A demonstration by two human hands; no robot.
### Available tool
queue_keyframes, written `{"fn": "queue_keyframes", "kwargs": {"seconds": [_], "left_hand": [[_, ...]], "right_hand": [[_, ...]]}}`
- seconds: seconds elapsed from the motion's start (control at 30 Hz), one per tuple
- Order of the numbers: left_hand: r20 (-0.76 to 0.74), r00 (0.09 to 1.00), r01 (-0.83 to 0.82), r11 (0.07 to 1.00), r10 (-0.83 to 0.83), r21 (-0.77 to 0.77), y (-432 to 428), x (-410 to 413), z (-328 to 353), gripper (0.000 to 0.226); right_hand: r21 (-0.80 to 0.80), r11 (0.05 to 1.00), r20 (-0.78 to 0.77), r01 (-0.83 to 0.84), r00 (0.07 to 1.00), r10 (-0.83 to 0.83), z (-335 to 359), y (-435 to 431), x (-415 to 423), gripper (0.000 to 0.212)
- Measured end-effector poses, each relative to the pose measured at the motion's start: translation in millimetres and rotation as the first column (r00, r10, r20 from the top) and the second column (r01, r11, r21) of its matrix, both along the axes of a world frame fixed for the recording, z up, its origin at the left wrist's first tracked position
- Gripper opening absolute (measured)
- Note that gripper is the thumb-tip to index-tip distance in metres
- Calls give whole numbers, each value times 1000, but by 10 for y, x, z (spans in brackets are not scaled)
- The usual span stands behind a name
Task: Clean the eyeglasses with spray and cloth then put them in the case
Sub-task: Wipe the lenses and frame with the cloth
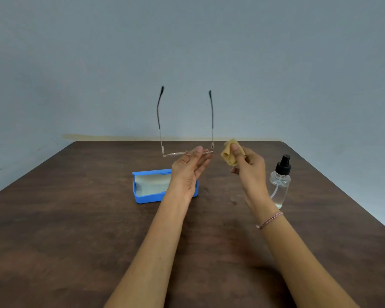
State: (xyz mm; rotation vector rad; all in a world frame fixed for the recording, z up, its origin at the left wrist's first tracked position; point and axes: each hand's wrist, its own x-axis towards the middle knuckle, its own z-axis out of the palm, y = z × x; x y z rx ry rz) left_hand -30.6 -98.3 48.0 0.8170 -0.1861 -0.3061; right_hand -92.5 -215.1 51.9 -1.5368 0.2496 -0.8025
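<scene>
Background: plain grey-blue wall behind a dark brown wooden table.
Eyeglasses: thin metal frame, held in the air over the table's far half. Front is seen edge-on; both temples are unfolded and point up, with dark tips.
Left hand: raised; thumb and fingers pinch the frame front near its right end.
Right hand: raised just right of the glasses; fingers curled round a crumpled tan cloth, thumb pressed on it.
Cloth: just beside the frame's right end, with a small gap showing, so not touching.
Case: blue, lid open, pale lining. Lies on the table below the left hand, its right end hidden by that wrist.
Spray bottle: clear, black pump top, upright on the table just right of the right wrist, well apart from the case.
Bracelet: thin pink-white cord on the right wrist.
</scene>
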Motion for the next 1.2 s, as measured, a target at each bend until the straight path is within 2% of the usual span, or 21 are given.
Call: {"fn": "queue_keyframes", "kwargs": {"seconds": [0.07,0.23,0.4,0.5,0.67,0.77,0.9,1.2], "left_hand": [[3,1000,-5,1000,5,4,32,23,-3,27],[68,997,25,997,-30,73,65,55,-3,23],[137,985,91,988,-108,124,112,68,-9,25],[160,967,172,969,-201,175,158,58,1,32],[185,915,297,909,-359,293,172,2,10,38],[162,920,289,898,-357,332,164,-2,1,38],[135,930,278,894,-343,351,151,0,-18,39],[110,944,269,918,-311,292,136,10,-25,37]], "right_hand": [[116,992,-71,-49,996,57,-32,-37,12,32],[175,982,-142,-65,986,91,-91,-61,42,29],[192,981,-130,27,991,-1,-111,-123,67,25],[331,943,-119,34,993,6,-115,-127,101,19],[495,867,-3,-53,998,63,-100,-141,71,32],[478,873,11,-99,994,107,-63,-129,35,24],[381,922,-46,-67,995,91,-38,-85,16,15],[404,906,57,-128,992,115,43,-52,-48,25]]}}
